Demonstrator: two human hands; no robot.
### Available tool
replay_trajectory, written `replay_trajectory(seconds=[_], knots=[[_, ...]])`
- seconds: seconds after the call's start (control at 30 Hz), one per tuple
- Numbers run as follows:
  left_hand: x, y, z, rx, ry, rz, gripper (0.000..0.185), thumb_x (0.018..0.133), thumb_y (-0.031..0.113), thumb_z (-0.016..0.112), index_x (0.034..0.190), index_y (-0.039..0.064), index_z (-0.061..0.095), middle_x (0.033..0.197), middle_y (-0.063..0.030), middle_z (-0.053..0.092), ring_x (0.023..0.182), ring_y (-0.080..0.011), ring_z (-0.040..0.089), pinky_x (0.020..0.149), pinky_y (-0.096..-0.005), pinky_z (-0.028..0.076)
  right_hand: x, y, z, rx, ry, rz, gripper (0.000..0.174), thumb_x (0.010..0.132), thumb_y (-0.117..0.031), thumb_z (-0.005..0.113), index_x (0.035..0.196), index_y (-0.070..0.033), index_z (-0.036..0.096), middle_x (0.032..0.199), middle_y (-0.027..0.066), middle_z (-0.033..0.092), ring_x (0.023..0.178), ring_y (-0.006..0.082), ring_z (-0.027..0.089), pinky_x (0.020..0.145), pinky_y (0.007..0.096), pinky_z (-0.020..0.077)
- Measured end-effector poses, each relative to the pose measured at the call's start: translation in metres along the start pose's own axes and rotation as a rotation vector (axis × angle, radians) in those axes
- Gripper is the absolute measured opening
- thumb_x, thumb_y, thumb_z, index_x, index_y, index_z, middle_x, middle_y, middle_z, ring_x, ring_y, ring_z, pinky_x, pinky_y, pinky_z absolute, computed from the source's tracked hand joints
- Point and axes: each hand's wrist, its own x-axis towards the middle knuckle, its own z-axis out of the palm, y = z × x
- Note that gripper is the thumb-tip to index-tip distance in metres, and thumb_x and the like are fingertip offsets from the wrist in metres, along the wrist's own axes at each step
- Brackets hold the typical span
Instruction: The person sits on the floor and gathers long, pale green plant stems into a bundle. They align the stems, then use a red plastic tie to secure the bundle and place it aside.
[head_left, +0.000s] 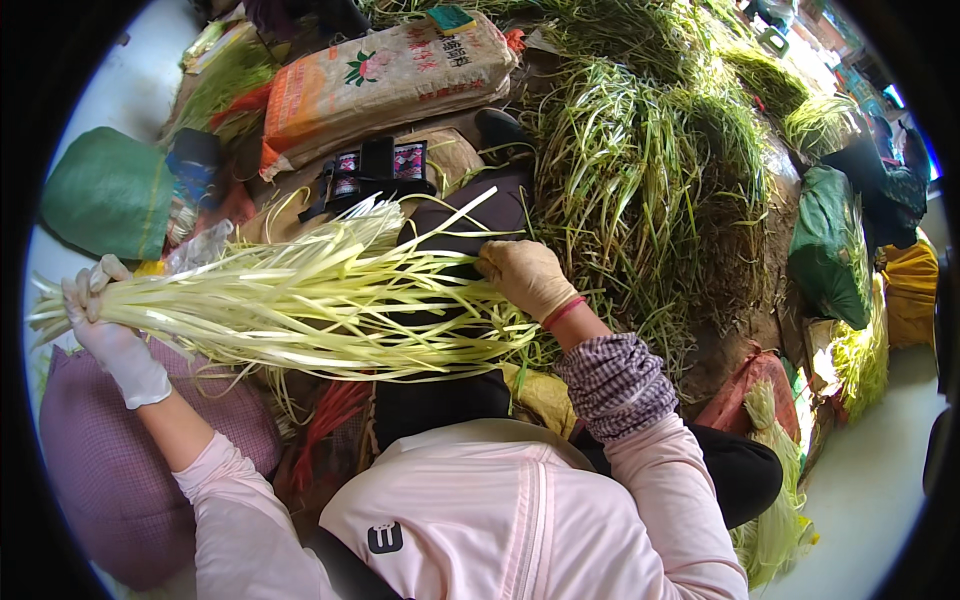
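My left hand (109, 322), in a whitish glove, grips a large bundle of pale yellow-green leafy stalks, like blanched chives (300, 300), by its stem end at the left. The bundle lies sideways above my lap, its loose leaf tips spreading to the right. At those tips is my right hand (525, 277), in a tan glove with curled fingers pointing left; whether a leaf is pinched in them I cannot tell. Beyond the right hand lies a big heap of green leaves (630, 172).
A printed woven sack (390, 82) lies beyond the bundle, with a patterned strap item (382, 169) nearer. Green sacks (112, 191) stand left and right (829, 247). Red plastic strips (326, 427) lie by my lap. Another pale bundle (772, 480) rests at lower right.
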Motion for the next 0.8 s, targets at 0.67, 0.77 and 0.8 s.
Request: replay_trajectory(seconds=[0.67,0.77,0.8], knots=[[0.047,0.027,-0.016,0.079,0.068,0.022,0.044,0.09,0.015,0.054,0.054,0.014,0.029,0.051,0.0005,0.026,0.068,-0.0163,0.045,0.091,-0.0346,0.046,-0.044,0.053,-0.022,0.327,-0.102,0.312,0.037,0.088,-0.039,0.065,0.109,-0.009,0.069,0.104,0.014,0.07,0.091,0.0253,0.068,0.082,0.0366,0.0534],[0.038,0.026,-0.005,0.134,0.138,0.062,0.044,0.09,0.017,0.055,0.054,0.015,0.029,0.051,0.0009,0.026,0.068,-0.016,0.045,0.091,-0.0344,0.045,-0.024,0.004,-0.009,0.283,-0.101,0.019,0.038,0.086,-0.038,0.067,0.111,-0.01,0.07,0.105,0.0131,0.07,0.094,0.0282,0.068,0.085,0.0376,0.0529],[0.035,0.025,-0.002,0.148,0.163,0.079,0.043,0.089,0.017,0.055,0.054,0.015,0.029,0.052,0.001,0.026,0.068,-0.0159,0.045,0.091,-0.0343,0.045,-0.02,-0.002,-0.008,0.208,-0.066,-0.021,0.032,0.088,-0.034,0.065,0.108,-0.01,0.07,0.1,0.0114,0.07,0.088,0.0291,0.068,0.08,0.0385,0.0538]])
